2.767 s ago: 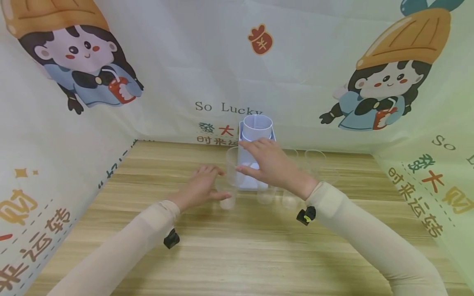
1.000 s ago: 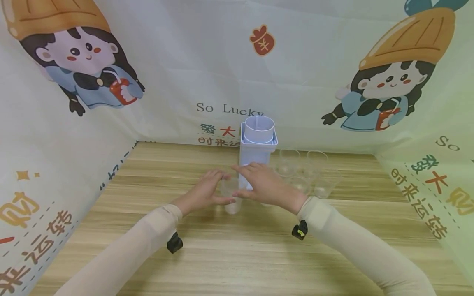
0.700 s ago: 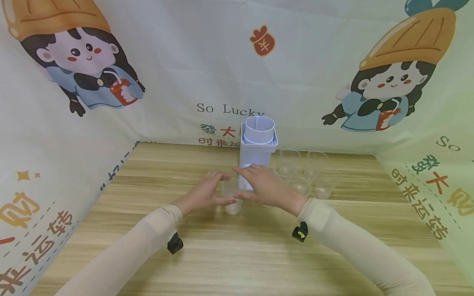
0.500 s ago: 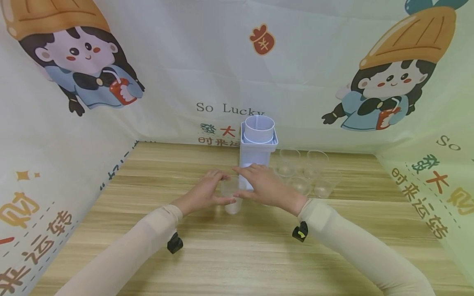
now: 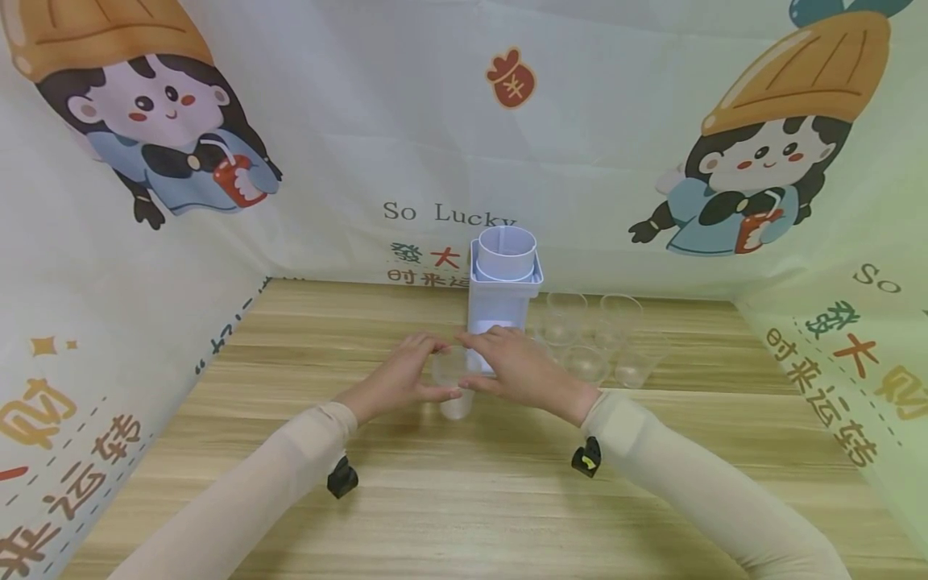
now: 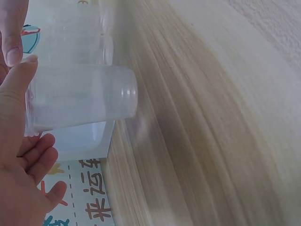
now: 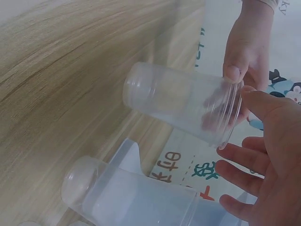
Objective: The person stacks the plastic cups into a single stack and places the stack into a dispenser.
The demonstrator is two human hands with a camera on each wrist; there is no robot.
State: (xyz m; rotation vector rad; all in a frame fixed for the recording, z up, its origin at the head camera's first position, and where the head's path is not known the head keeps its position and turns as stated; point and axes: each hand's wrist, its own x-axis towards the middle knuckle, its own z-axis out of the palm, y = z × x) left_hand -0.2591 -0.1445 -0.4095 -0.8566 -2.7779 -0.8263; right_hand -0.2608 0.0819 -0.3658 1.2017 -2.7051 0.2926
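- Cup (image 7: 176, 101): upright, near the white container (image 5: 505, 296), rim grasped by left hand (image 5: 395, 374) and right hand (image 5: 524, 369).
- Change: right hand lowered to this rim; work presumably centres here.

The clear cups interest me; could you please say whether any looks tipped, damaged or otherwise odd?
Nothing stands out: the cup between the left hand and right hand looks upright, the other cups appear rim-up by the pale holder, and no spill shows on the table. Fine cracks would be too small to tell.
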